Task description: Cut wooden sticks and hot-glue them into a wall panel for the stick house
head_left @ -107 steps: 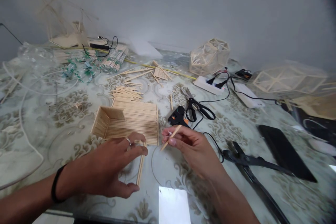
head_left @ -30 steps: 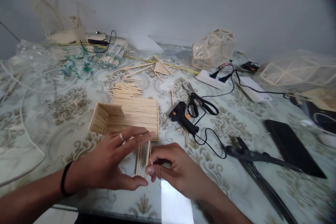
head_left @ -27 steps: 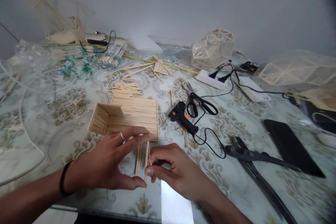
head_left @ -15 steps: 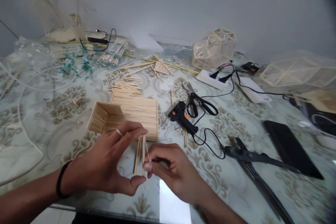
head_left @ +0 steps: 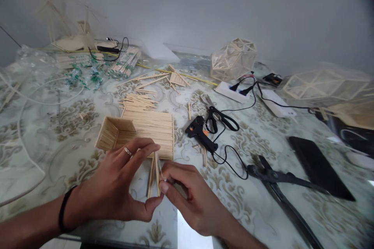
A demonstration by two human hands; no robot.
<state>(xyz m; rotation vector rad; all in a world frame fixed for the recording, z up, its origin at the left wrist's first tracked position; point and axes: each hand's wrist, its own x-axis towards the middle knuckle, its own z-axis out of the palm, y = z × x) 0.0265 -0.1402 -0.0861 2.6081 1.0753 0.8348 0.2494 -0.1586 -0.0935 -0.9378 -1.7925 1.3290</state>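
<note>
My left hand [head_left: 122, 186] grips a wooden stick [head_left: 157, 175] lengthwise between thumb and fingertips, in front of the stick panel. Another pale stick [head_left: 150, 179] stands just left of it; whether my fingers touch that one I cannot tell. With thumb and forefinger, my right hand [head_left: 193, 198] pinches a thin, clear, shiny piece [head_left: 160, 167] along the stick's right side; what it is cannot be made out. Beyond my hands lies a flat panel of wooden sticks [head_left: 157, 126], with a small open stick-built corner [head_left: 115, 134] standing on its left part.
Right of the panel lie a black glue gun [head_left: 201, 134] and scissors [head_left: 219, 116]. Large cutters [head_left: 277, 177] and a black phone [head_left: 321, 167] are farther right. A power strip [head_left: 230, 91], lattice models [head_left: 233, 58] and bagged sticks [head_left: 125, 62] stand at the back.
The view has shifted slightly. The sticks between my hands now spread apart more at the bottom, and my right fingertips still pinch the clear piece.
</note>
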